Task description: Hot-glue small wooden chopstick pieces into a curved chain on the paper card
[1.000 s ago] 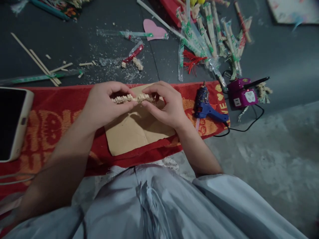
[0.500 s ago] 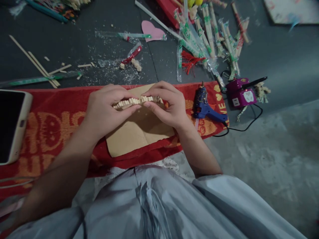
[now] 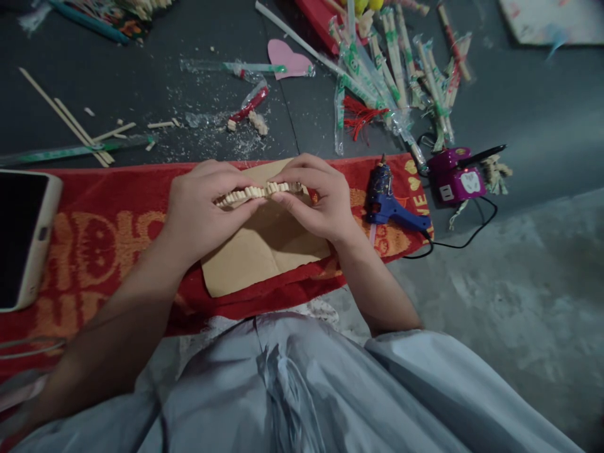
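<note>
Between my two hands is a curved strip of short pale wooden stick pieces [image 3: 255,192] set side by side. My left hand [image 3: 201,204] pinches its left part between thumb and fingers. Its right part is gripped by my right hand [image 3: 318,195], thumb below and fingers above; a darker bit shows at that end. The fingers hide some of the strip. Under the hands lies a tan cardboard sheet [image 3: 255,264] on a red towel [image 3: 108,245] with orange lettering.
A blue glue gun [image 3: 389,204] lies right of my hands, beside a purple plug adapter [image 3: 455,179] with a black cord. At left is a phone [image 3: 19,239]. Wrapped chopsticks [image 3: 396,69], a pink paper heart [image 3: 290,60], loose sticks [image 3: 61,113] and crumbs lie on the dark table.
Almost nothing differs. My hands stay in place with the strip of stick pieces held between them.
</note>
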`<state>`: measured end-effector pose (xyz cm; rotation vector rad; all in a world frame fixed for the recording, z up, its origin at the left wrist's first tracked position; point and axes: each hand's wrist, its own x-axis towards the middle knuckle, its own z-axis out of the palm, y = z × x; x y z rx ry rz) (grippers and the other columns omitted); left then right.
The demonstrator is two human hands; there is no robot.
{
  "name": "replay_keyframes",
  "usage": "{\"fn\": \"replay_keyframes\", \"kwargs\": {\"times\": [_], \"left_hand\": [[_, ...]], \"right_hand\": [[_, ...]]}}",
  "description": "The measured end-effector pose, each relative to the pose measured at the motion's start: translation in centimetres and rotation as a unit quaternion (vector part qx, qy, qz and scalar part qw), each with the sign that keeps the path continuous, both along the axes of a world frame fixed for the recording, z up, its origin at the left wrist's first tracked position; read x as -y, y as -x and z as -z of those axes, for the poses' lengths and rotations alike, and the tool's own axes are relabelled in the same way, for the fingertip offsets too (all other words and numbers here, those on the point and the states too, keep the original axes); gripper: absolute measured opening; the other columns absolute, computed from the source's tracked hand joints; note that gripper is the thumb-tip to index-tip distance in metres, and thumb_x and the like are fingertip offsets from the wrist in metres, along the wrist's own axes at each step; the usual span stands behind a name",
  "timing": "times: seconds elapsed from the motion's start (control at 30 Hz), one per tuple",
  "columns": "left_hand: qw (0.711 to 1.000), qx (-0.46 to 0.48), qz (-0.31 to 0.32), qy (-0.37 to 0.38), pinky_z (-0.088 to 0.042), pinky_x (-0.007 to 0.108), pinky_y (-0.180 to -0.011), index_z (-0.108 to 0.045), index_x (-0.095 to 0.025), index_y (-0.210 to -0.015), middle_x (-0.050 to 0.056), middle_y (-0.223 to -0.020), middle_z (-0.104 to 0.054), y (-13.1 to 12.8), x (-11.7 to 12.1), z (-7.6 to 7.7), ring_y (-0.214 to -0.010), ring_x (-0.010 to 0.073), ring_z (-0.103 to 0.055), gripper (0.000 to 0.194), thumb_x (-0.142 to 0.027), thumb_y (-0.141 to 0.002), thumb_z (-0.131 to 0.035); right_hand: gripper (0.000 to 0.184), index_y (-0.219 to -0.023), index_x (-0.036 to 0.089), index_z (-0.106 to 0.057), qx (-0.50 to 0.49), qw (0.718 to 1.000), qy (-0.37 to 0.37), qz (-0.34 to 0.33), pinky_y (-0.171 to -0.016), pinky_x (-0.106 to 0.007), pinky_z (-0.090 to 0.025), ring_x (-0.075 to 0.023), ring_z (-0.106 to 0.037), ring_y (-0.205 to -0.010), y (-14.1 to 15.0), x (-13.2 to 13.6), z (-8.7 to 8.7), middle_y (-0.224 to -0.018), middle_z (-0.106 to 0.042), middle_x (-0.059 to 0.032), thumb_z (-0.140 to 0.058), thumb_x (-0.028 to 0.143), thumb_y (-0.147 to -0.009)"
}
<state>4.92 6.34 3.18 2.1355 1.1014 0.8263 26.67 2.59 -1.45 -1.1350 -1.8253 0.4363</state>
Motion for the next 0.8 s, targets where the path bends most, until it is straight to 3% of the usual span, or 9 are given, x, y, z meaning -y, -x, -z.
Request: {"fn": "replay_keyframes", "kwargs": {"times": [0.1, 0.23, 0.4, 0.57, 0.8], "left_hand": [[0.999, -0.010, -0.019, 0.032, -0.054, 0.036, -0.089, -0.080, -0.030, -0.086, 0.001, -0.097, -0.080, -0.2, 0.1, -0.3, -0.093, 0.0230, -0.071, 0.013, -0.042, -0.082, -0.078], [0.990, -0.002, -0.050, 0.132, -0.050, 0.031, -0.075, -0.079, -0.025, -0.082, 0.000, -0.083, -0.076, -0.3, -0.1, -0.8, -0.081, 0.0206, -0.067, 0.020, -0.044, -0.075, -0.082], [0.972, 0.020, -0.062, 0.227, -0.042, 0.027, -0.059, -0.075, -0.023, -0.073, 0.000, -0.069, -0.067, -0.6, -0.3, -1.3, -0.069, 0.0165, -0.058, 0.021, -0.043, -0.070, -0.081], [0.969, 0.013, -0.055, 0.239, -0.040, 0.028, -0.057, -0.073, -0.024, -0.071, 0.001, -0.068, -0.063, -0.6, -0.3, -1.3, -0.069, 0.0179, -0.058, 0.022, -0.045, -0.068, -0.081], [0.972, -0.008, -0.061, 0.228, -0.037, 0.027, -0.053, -0.071, -0.025, -0.069, 0.000, -0.068, -0.063, -0.9, -0.3, -1.2, -0.069, 0.0171, -0.056, 0.023, -0.046, -0.068, -0.078]], "right_hand": [[0.043, -0.113, 0.024, -0.078, -0.005, 1.000, 0.005, 0.000, -0.095, -0.044, -0.060, -0.0221, -0.070, -0.101, 0.0, 0.0, -0.1, -0.106, -0.074, -0.0076, -0.058, 0.061, -0.105], [0.050, -0.121, 0.023, -0.076, -0.012, 1.000, 0.011, -0.005, -0.096, -0.044, -0.059, -0.0228, -0.070, -0.103, -0.2, 0.0, -0.5, -0.111, -0.076, -0.0081, -0.061, 0.066, -0.101], [0.047, -0.114, 0.021, -0.077, -0.057, 0.998, 0.037, -0.010, -0.084, -0.035, -0.058, -0.0174, -0.068, -0.090, 0.0, 0.0, -0.8, -0.103, -0.077, -0.0067, -0.057, 0.062, -0.105], [0.047, -0.097, 0.019, -0.077, -0.092, 0.992, 0.081, 0.005, -0.079, -0.030, -0.054, -0.0147, -0.066, -0.083, 0.5, 0.0, -0.7, -0.091, -0.076, -0.0050, -0.057, 0.061, -0.105], [0.047, -0.089, 0.019, -0.073, -0.108, 0.989, 0.098, 0.004, -0.078, -0.030, -0.052, -0.0142, -0.063, -0.079, 0.5, -0.2, -0.5, -0.085, -0.073, -0.0039, -0.060, 0.062, -0.102]]}}
